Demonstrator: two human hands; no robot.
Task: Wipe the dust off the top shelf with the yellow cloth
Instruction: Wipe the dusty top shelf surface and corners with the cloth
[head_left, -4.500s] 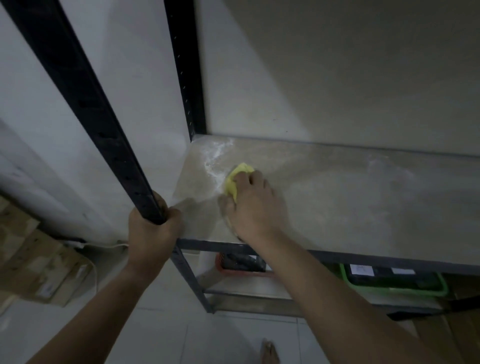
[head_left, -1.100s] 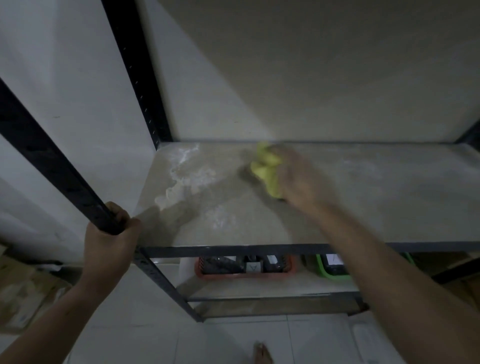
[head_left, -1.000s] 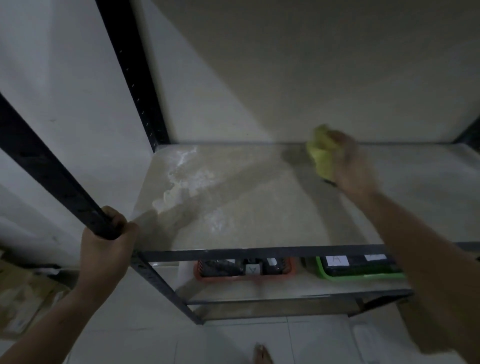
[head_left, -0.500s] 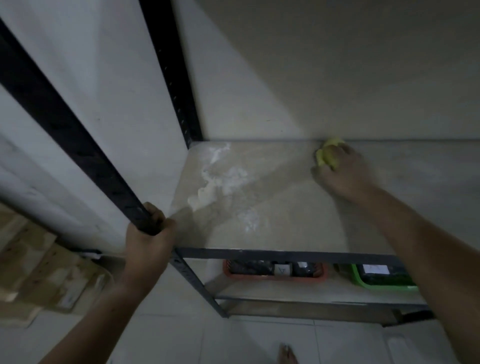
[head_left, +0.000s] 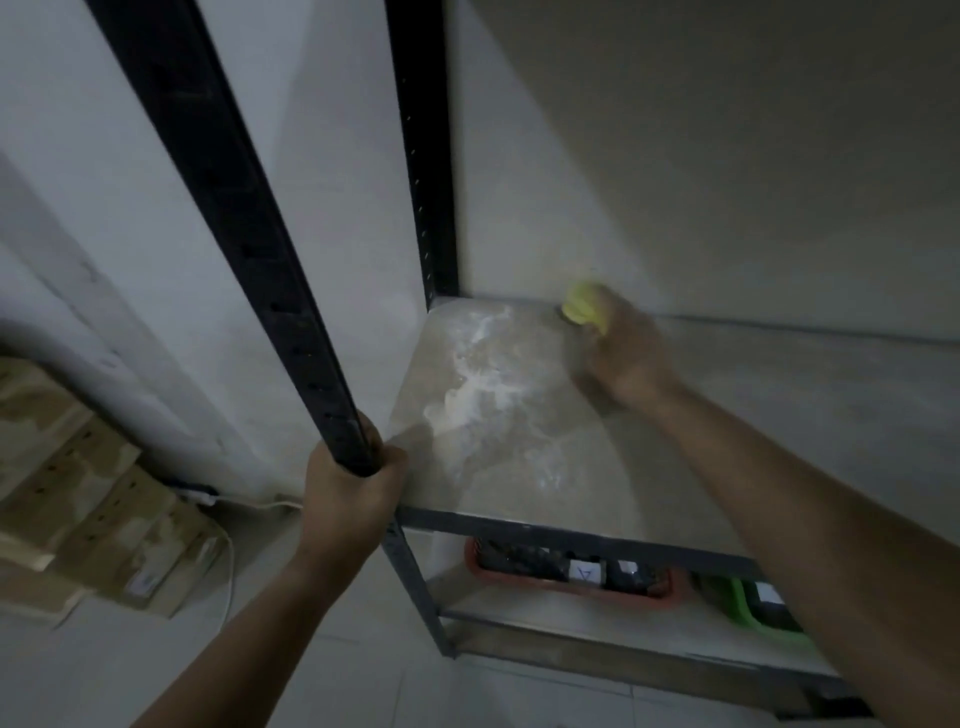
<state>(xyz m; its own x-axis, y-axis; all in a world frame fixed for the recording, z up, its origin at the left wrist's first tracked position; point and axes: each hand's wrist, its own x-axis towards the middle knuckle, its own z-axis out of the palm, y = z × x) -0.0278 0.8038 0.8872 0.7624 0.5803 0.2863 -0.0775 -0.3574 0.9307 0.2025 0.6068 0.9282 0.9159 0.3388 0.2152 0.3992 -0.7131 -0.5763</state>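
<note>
The right hand (head_left: 623, 358) reaches across the top shelf (head_left: 805, 415) and holds the yellow cloth (head_left: 584, 307), bunched into a wad. Its fingers (head_left: 605, 332) are curled round the cloth, though the hand is blurred and their exact lie is hard to make out. The cloth sits at the back edge of the shelf, where the board meets the wall (head_left: 727, 156), a little to the right of the back left corner. Only the front of the wad shows past the fingertips. A pale patch of dust (head_left: 478, 395) streaks the shelf from the back left corner towards the left edge, just left of the right hand, with a fainter smear (head_left: 545, 473) nearer the front edge. The left hand (head_left: 348, 488) grips the black front post (head_left: 249, 249) just above the front left corner, fingers and thumb wrapped tight round the metal. The back post (head_left: 421, 156), black and punched with holes, rises from the back left corner. On the lower shelf (head_left: 545, 618) a red tray (head_left: 571, 590) stands near the front edge with dark things inside, and a green tray (head_left: 748, 618) stands to its right, partly hidden by the right forearm. Cardboard boxes (head_left: 78, 493) lie on the floor (head_left: 363, 675) to the left of the rack, with a white cable (head_left: 228, 561) trailing beside them.
</note>
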